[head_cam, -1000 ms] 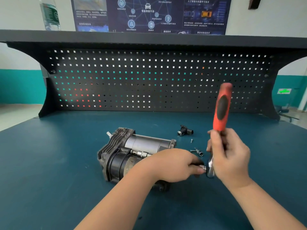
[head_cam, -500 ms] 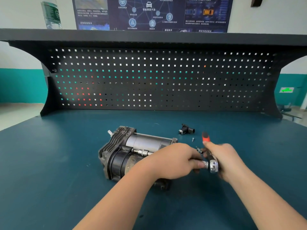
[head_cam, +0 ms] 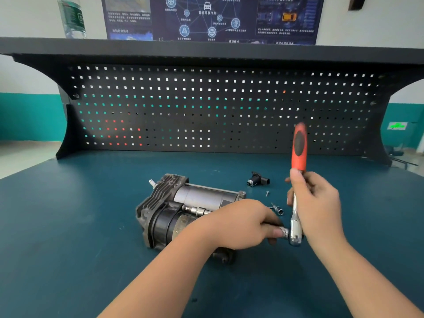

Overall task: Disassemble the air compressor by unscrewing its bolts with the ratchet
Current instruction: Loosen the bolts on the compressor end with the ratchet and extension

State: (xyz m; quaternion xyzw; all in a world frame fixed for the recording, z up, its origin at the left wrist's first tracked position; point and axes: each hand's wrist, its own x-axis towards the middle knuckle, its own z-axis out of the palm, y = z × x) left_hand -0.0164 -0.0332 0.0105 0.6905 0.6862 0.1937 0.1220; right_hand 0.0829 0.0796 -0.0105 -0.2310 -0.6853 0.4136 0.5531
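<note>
The air compressor, grey and black with cooling fins, lies on its side in the middle of the blue bench. A long extension bar runs along its body. My left hand grips that bar near its right end, by the socket joint. The ratchet joins the bar there, with its red and black handle pointing up. My right hand grips the ratchet's metal shaft just below the handle.
A small black removed part, a loose screw and a loose socket bit lie on the bench behind my hands. A black pegboard closes the back of the bench. A water bottle stands on the shelf above.
The ratchet handle swung down away from me half a second ago and has swung back up to upright. My left hand stayed on the bar.
</note>
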